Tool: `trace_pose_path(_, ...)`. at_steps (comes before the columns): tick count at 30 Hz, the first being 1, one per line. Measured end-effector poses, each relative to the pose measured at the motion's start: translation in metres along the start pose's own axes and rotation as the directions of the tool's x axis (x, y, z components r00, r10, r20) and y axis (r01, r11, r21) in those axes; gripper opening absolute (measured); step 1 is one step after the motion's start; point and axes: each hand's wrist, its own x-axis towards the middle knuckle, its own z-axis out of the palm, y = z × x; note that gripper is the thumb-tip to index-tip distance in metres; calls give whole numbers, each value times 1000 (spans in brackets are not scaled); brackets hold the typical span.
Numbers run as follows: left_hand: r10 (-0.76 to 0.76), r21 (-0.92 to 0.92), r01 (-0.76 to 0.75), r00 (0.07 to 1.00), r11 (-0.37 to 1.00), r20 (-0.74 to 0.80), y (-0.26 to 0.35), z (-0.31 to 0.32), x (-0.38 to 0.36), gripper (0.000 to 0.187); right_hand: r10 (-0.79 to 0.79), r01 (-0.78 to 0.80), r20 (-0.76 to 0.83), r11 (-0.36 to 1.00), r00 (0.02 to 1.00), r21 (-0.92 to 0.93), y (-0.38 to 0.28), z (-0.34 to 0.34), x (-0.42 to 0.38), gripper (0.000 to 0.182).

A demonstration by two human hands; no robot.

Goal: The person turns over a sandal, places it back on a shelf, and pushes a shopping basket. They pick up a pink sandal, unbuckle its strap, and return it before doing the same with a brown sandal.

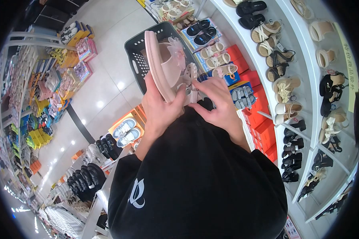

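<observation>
A pale pink sandal (pixel 156 65) with a flower-like trim is held up in front of my chest, tilted on its side with the sole edge toward the left. My left hand (pixel 161 103) is wrapped round its heel end. The fingers of my right hand (pixel 215 97) pinch the sandal's strap (pixel 192 75) near the buckle end. Behind the sandal stands a dark green plastic basket (pixel 132 59) with holes in its wall; the sandal hides much of its inside.
White shelves (pixel 307 47) with sandals curve along the right. Red shoe boxes (pixel 263 119) are stacked below them. Shoes on boxes (pixel 205 34) line the floor beside the basket. Grey sneakers (pixel 126 132) sit on an orange box at the left, near a rack of black shoes (pixel 85 179).
</observation>
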Motion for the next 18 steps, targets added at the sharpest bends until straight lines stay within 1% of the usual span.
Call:
trace_pose_path(3,-27,-2,28,999,1000,35,3,-2,0,66,-8,5,42,998,999,57,3,0,-2,52)
trace_pose_path(6,-49,-43,52,997,998,59,1,-1,-1,64,28,-36,104,996,994,80,5,1,-6,52)
trace_pose_path(9,-35,-91,40,997,995,62,-2,1,-1,61,80,-103,130,977,988,185,6,2,-8,45)
trace_pose_path(13,3,-137,3,999,991,43,-5,3,-2,58,58,-70,62,974,996,215,7,7,-9,34)
trace_pose_path(15,-32,-164,40,998,986,53,1,3,-3,46,47,-49,14,980,999,195,7,10,-10,29)
trace_pose_path(16,-50,-176,59,997,983,58,4,2,-4,40,71,-66,-23,981,997,182,7,13,-11,27)
trace_pose_path(18,-80,-169,98,991,981,107,2,2,-3,34,117,-101,-98,982,988,157,5,16,-14,23)
